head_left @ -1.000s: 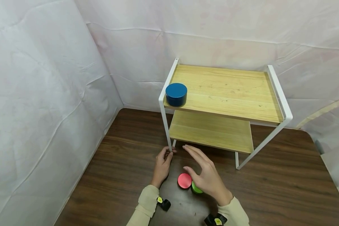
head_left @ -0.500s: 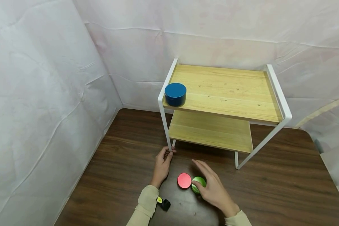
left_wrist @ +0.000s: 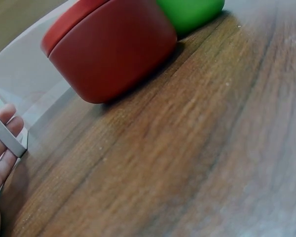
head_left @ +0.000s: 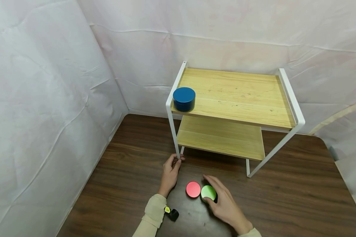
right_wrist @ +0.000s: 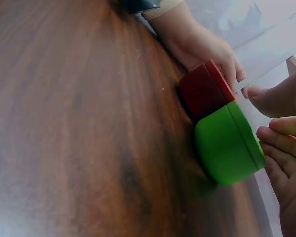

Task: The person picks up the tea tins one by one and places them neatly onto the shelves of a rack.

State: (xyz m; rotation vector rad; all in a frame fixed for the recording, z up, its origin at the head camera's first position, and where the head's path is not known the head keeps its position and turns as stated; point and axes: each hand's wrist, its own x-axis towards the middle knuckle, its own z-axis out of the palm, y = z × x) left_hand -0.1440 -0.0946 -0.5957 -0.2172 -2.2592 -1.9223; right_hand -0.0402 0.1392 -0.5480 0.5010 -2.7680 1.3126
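Observation:
My left hand (head_left: 168, 177) holds the foot of the front left white leg (head_left: 173, 133) of a two-tier shelf (head_left: 240, 97); in the left wrist view its fingers (left_wrist: 4, 160) lie around the white bar. A round green tin (head_left: 208, 191) with a lid stands on the table, side by side with a smaller-looking red tin (head_left: 193, 189). Over the green tin hovers my right hand (head_left: 226, 207), thumb and fingers spread to either side of it. From the right wrist, the green tin (right_wrist: 229, 145) shows no clear grip on it. A blue tin (head_left: 184, 99) sits on the upper board.
The lower wooden board (head_left: 219, 136) of the shelf hangs close beyond the hands. Dark wood tabletop (head_left: 124, 184) spreads out around the shelf. White cloth (head_left: 47, 98) walls in the left side and the back.
My right hand has drawn back toward me and lowered from beside the shelf to around the green tin, uncovering its lid. The left hand and the tins have stayed put.

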